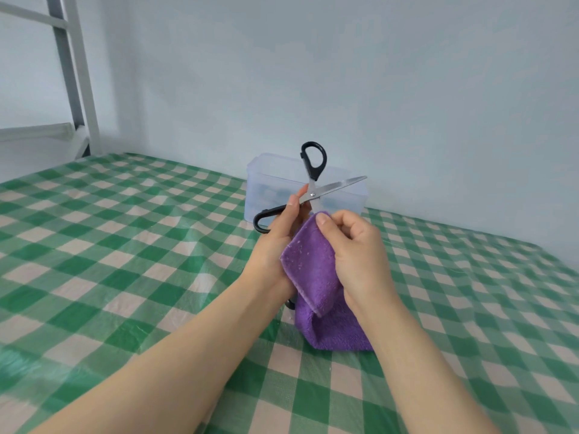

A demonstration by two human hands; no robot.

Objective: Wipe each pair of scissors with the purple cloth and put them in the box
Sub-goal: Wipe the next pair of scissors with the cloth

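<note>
My left hand (279,239) holds a pair of black-handled scissors (313,183) up above the table, blades spread wide apart. One blade points right over the box; the other runs down into the purple cloth (316,277). My right hand (354,255) pinches that cloth around the lower blade, and the rest of the cloth hangs down to the table. Just behind the scissors, near the wall, stands the clear plastic box (269,183) with no lid on it. Part of another dark handle (289,304) peeks out under my left wrist beside the cloth.
A green and cream checked plastic sheet covers the table (125,245). A pale wall runs close behind the box. At the far left stands a white and grey metal frame (78,89).
</note>
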